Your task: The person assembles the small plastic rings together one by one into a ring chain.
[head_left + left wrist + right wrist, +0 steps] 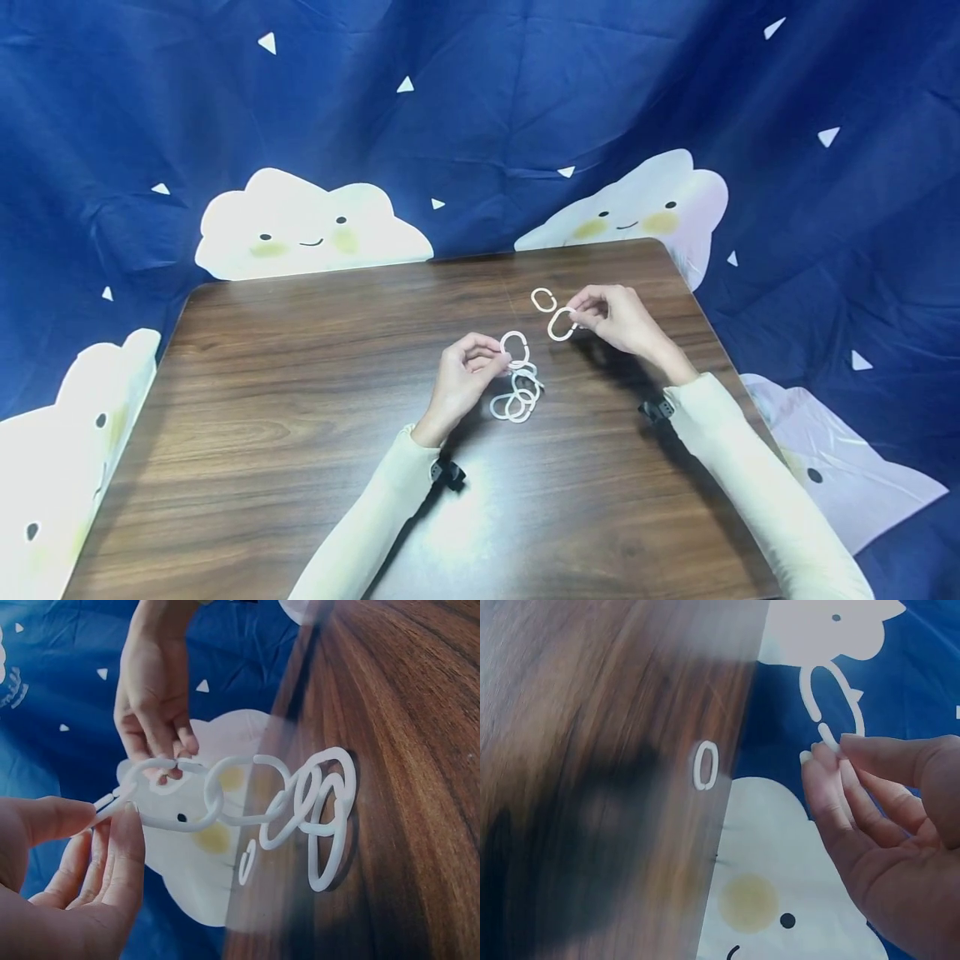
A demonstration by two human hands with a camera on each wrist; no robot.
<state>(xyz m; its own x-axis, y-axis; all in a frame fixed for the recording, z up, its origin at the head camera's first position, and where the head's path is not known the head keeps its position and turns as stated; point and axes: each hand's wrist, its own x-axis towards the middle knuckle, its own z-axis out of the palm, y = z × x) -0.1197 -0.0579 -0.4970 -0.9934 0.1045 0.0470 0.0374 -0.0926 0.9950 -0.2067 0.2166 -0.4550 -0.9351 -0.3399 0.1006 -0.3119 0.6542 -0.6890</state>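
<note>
Between thumb and fingertips my left hand (468, 372) pinches the end link of a chain of white plastic C-shaped links (180, 824). The chain hangs down from there, and its lower links lie bunched on the tabletop. Off to the right and farther back, my right hand (613, 318) pinches a separate white link (808, 699) by its lower end, near the gap in its side. This link is held up above the table, apart from the chain. Another loose link (698, 765) lies flat on the wood, just left of the right hand's link in the head view.
The brown wood-grain table (300, 400) extends widely to the left and toward the front. Behind it and at its sides hangs a blue cloth (480, 108) printed with clouds and small white triangles. Both wrists carry small black devices.
</note>
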